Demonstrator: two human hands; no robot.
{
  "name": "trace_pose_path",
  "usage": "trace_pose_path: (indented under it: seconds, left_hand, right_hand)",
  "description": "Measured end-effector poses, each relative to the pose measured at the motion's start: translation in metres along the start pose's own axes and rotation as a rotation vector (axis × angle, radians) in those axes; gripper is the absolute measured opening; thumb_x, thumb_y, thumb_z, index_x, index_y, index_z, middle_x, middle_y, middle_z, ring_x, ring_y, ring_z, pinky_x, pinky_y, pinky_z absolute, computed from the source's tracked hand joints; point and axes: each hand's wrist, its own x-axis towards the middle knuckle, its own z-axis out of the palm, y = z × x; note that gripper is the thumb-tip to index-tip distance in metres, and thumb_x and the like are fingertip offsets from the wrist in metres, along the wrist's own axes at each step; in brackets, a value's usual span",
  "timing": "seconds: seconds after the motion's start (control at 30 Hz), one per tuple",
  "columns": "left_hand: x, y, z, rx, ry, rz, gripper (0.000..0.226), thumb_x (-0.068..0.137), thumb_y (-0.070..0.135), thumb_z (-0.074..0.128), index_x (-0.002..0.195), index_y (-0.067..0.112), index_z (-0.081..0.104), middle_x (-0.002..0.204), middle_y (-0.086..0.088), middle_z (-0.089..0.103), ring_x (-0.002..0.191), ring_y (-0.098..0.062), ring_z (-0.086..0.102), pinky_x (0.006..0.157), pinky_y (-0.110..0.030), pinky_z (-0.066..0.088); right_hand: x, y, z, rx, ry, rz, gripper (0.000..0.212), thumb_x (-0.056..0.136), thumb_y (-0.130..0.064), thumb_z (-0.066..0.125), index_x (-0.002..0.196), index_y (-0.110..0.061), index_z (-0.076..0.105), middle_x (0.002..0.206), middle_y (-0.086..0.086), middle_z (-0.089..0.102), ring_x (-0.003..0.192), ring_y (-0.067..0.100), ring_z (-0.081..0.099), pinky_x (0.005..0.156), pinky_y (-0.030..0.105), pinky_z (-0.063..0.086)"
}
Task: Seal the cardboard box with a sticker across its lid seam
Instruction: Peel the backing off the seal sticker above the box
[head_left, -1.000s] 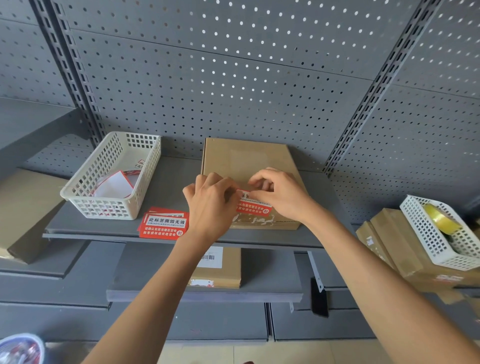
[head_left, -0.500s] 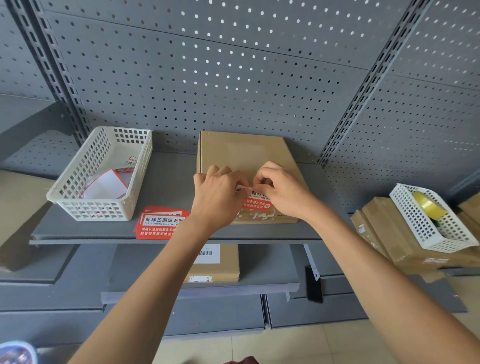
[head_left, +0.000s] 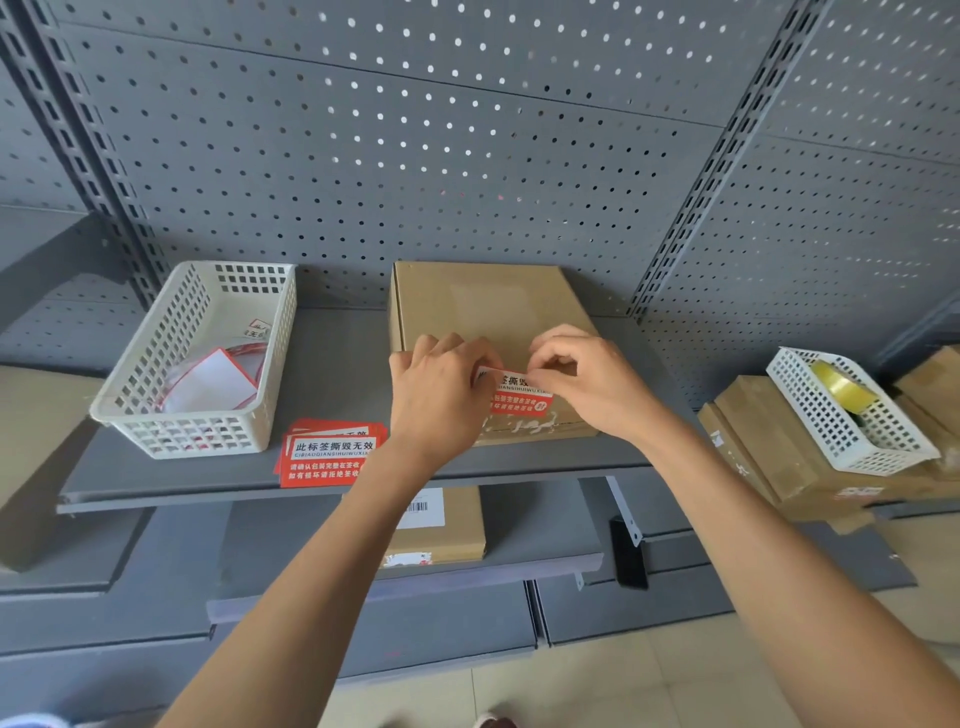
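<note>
Head camera is showing both hands pinching one red sticker (head_left: 519, 397) over the near edge of the cardboard box (head_left: 488, 312). The left hand (head_left: 441, 400) is gripping its left end, the right hand (head_left: 587, 384) its right end. The box is lying on the grey shelf (head_left: 332, 358), between a white basket (head_left: 202, 364) and the right upright. A stack of red stickers (head_left: 327, 460) is lying near the basket.

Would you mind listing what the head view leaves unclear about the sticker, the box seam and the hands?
- Sticker: its two ends, covered by the left hand and right hand; whether it is stuck down yet.
- Cardboard box: front seam, behind hands and sticker.
- Sticker stack: right edge under the left forearm.
</note>
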Motion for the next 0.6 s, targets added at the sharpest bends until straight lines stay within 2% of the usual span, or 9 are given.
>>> trace_pose_path:
  seconds: [0.13, 0.23, 0.27, 0.33, 0.4, 0.5, 0.6]
  left_hand:
    - [-0.001, 0.0003, 0.0002, 0.006, 0.004, -0.004, 0.014, 0.1, 0.034, 0.049, 0.099, 0.033, 0.063, 0.103, 0.008, 0.065, 0.1, -0.022, 0.05, 0.088, -0.041, 0.03]
    - [-0.001, -0.0007, 0.0002, 0.008, -0.01, -0.002, 0.013, 0.1, 0.033, 0.049, 0.097, 0.033, 0.062, 0.101, 0.008, 0.064, 0.1, -0.023, 0.05, 0.088, -0.042, 0.032]
    - [-0.0009, -0.0009, 0.0004, 0.006, -0.01, -0.002, 0.013, 0.1, 0.033, 0.049, 0.097, 0.033, 0.062, 0.101, 0.008, 0.064, 0.1, -0.023, 0.05, 0.088, -0.042, 0.032]
    - [-0.0007, -0.0006, -0.0001, 0.01, -0.007, -0.003, 0.013, 0.1, 0.033, 0.049, 0.097, 0.032, 0.062, 0.102, 0.008, 0.064, 0.1, -0.022, 0.049, 0.086, -0.039, 0.028]
    - [-0.0005, -0.0006, -0.0003, 0.016, -0.008, -0.006, 0.013, 0.101, 0.032, 0.049, 0.099, 0.031, 0.062, 0.103, 0.008, 0.064, 0.1, -0.022, 0.049, 0.085, -0.037, 0.024]
    - [-0.0011, -0.0003, 0.0002, 0.015, -0.012, -0.009, 0.013, 0.101, 0.032, 0.049, 0.099, 0.031, 0.062, 0.103, 0.008, 0.064, 0.101, -0.022, 0.049, 0.086, -0.038, 0.027]
    - [-0.0013, -0.001, 0.0014, 0.007, -0.011, -0.009, 0.013, 0.101, 0.033, 0.05, 0.098, 0.032, 0.062, 0.103, 0.008, 0.064, 0.101, -0.022, 0.05, 0.089, -0.041, 0.031]
  right_hand:
    - [0.0031, -0.001, 0.0036, -0.083, -0.024, -0.03, 0.013, 0.095, -0.016, 0.065, 0.082, -0.014, 0.064, 0.109, -0.007, 0.059, 0.101, 0.01, 0.057, 0.086, 0.02, 0.041]
    - [0.0027, 0.0006, 0.0049, -0.113, -0.03, -0.032, 0.014, 0.097, -0.017, 0.062, 0.084, -0.013, 0.062, 0.111, -0.007, 0.058, 0.104, 0.011, 0.053, 0.084, 0.014, 0.035]
    - [0.0022, 0.0011, 0.0046, -0.096, -0.031, -0.037, 0.013, 0.097, -0.017, 0.062, 0.084, -0.013, 0.062, 0.111, -0.007, 0.058, 0.103, 0.011, 0.053, 0.084, 0.013, 0.036]
    - [0.0015, 0.0019, 0.004, -0.033, -0.023, -0.043, 0.01, 0.095, -0.016, 0.065, 0.085, -0.014, 0.064, 0.109, -0.007, 0.06, 0.099, 0.01, 0.057, 0.087, 0.019, 0.043]
    - [-0.0008, 0.0043, 0.0029, 0.012, 0.0, -0.029, 0.004, 0.092, -0.019, 0.069, 0.094, -0.018, 0.066, 0.108, -0.007, 0.062, 0.099, 0.006, 0.059, 0.089, 0.022, 0.047]
    - [-0.0054, 0.006, -0.0017, 0.058, 0.021, 0.042, 0.023, 0.089, -0.028, 0.073, 0.109, -0.026, 0.062, 0.107, -0.008, 0.063, 0.103, -0.003, 0.056, 0.088, 0.016, 0.044]
    - [-0.0047, 0.0078, -0.0017, 0.036, -0.001, -0.014, 0.007, 0.089, -0.021, 0.073, 0.093, -0.021, 0.068, 0.115, -0.006, 0.063, 0.105, 0.002, 0.059, 0.097, 0.024, 0.047]
